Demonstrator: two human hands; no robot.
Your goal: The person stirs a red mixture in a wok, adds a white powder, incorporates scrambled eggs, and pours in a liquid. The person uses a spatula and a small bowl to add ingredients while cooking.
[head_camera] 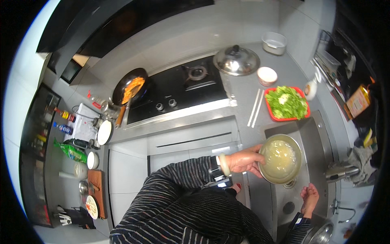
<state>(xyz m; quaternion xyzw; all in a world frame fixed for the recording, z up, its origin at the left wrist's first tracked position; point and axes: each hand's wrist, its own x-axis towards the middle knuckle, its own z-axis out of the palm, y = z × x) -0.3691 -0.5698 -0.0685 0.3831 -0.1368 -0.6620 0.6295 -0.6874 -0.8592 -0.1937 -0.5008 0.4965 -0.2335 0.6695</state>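
My left hand (249, 159) grips the near-left rim of a round metal bowl (298, 166). Cloudy, pale yellow liquid (278, 155) with shiny reflections lies inside it. The bowl is over the stainless steel sink (281, 210). Lower right, also over the sink, is my right hand (310, 196), apart from the bowl. Its fingers are curled in and nothing shows in them. Just past the sink's far end, a red plastic basket (285, 119) holds torn green lettuce leaves (286, 103).
A metal faucet (342, 173) juts over the sink's right side. White chopsticks (255, 108), a bowl (267, 76) and a domed lid (236, 62) lie beyond. On the gas hob (182, 88), a wok (117, 87) holds orange food and a wooden-handled spatula (120, 116). Left, a cutting board (101, 195).
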